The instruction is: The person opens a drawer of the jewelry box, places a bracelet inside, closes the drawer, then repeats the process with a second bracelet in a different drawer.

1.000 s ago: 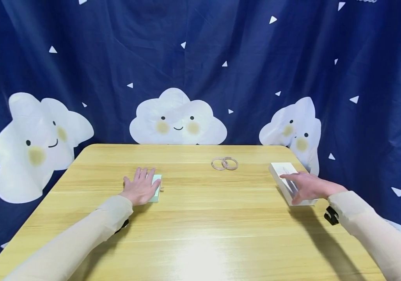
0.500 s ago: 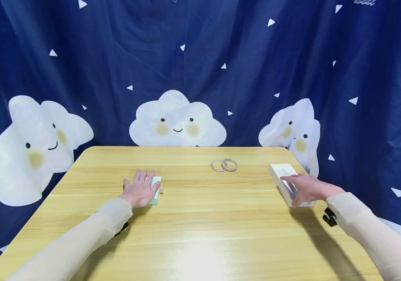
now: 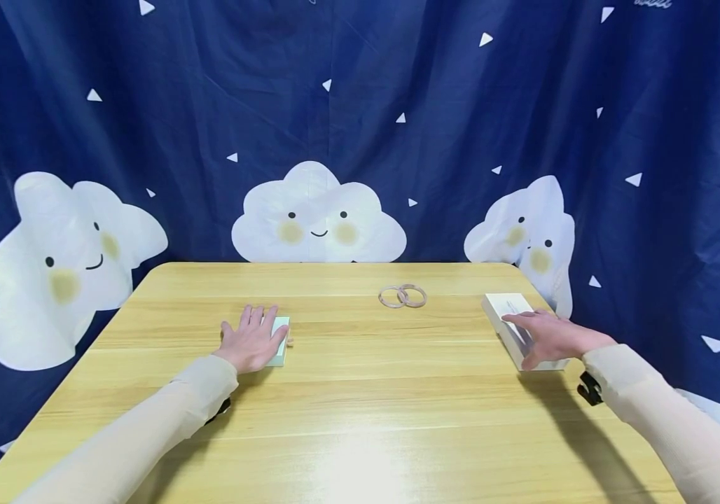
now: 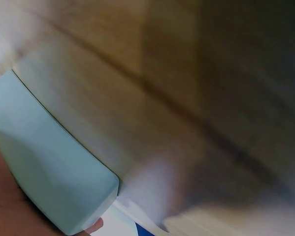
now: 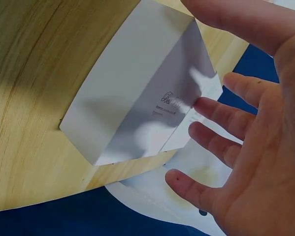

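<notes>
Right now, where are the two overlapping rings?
In the head view, the two rings lie right of centre, towards the far edge of the table, right of the mint box, left of the white box.

Curtain (image 3: pixel 360 56) and table (image 3: pixel 360 399) before me
I face white clouds (image 3: pixel 319 241) printed on dark blue; two overlapping rings (image 3: pixel 403 295) lie near the table's far edge.

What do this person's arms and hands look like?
Long, plain, pale cream sleeves cover both arms down to the wrists. A small black piece shows below each wrist. The left hand and the right hand wear no gloves.
</notes>
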Tool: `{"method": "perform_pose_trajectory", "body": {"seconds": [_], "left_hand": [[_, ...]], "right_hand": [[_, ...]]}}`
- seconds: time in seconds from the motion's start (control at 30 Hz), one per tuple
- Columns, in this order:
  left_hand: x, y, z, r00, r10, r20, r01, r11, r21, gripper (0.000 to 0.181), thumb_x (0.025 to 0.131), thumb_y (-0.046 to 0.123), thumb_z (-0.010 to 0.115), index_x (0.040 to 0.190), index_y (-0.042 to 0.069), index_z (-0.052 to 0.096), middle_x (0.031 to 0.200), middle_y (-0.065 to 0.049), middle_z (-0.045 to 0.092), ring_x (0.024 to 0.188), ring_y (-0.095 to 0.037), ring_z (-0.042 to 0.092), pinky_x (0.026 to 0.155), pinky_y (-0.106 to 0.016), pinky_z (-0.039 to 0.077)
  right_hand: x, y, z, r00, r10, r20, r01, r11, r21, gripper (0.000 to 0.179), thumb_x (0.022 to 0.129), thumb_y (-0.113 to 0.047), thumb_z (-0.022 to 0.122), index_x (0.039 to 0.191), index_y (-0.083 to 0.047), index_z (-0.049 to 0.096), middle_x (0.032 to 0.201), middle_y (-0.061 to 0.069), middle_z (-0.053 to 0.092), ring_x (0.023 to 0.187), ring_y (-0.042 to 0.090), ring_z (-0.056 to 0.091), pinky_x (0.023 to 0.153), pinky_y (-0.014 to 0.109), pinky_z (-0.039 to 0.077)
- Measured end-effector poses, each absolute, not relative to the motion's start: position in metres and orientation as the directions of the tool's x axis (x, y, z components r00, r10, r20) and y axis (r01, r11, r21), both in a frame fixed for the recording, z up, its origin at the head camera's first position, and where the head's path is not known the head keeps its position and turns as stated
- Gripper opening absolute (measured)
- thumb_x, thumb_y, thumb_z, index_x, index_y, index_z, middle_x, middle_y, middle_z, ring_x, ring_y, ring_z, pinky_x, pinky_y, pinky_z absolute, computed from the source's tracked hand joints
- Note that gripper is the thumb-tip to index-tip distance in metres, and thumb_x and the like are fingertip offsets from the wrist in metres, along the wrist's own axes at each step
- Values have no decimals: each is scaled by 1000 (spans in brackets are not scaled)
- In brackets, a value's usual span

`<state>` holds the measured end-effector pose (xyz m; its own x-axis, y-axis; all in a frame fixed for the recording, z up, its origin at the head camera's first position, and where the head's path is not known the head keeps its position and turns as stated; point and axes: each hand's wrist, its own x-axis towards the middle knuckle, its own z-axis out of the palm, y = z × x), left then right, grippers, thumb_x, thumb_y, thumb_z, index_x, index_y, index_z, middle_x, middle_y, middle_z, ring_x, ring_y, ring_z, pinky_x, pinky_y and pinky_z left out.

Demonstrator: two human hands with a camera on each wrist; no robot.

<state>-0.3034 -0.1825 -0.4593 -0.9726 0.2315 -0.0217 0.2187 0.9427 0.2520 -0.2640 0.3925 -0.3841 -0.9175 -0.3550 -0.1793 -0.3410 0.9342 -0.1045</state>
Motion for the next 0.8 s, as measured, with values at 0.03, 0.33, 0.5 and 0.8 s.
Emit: {"method": "perform_pose_trajectory", "body": {"seconds": [0.03, 0.33, 0.5, 0.8], "left_hand": [[-304, -183, -460, -972, 233, -22, 220, 942, 255, 75, 105, 59, 18, 161, 8, 19, 163, -28, 22, 152, -51, 7, 103, -87, 4], [-303, -182, -459, -971, 236, -32, 219, 938, 268, 75, 106, 58, 19, 162, 8, 18, 163, -29, 20, 152, -51, 5, 103, -87, 2], [-299, -180, -457, -971, 236, -33, 219, 939, 266, 75, 106, 58, 18, 162, 7, 18, 163, -30, 20, 151, -52, 6, 103, -87, 3], [-300, -181, -458, -973, 229, -22, 213, 936, 280, 74, 106, 57, 21, 161, 7, 20, 162, -28, 22, 152, -51, 6, 102, -87, 3]], "right_hand": [[-264, 393, -384, -918, -355, -177, -341, 934, -103, 104, 62, -36, 94, 149, -4, 46, 145, 26, 51, 129, 53, 44, 93, 67, 43], [-263, 395, -389, -923, -352, -153, -344, 936, -77, 105, 59, -36, 94, 149, -7, 47, 148, 22, 51, 131, 51, 44, 92, 75, 38], [-264, 395, -388, -928, -331, -172, -319, 943, -91, 105, 61, -35, 93, 150, -8, 45, 149, 22, 49, 134, 52, 40, 95, 76, 35], [-262, 396, -386, -919, -380, -107, -374, 925, -72, 99, 60, -35, 95, 144, -6, 52, 136, 20, 60, 119, 42, 53, 91, 59, 47]]}}
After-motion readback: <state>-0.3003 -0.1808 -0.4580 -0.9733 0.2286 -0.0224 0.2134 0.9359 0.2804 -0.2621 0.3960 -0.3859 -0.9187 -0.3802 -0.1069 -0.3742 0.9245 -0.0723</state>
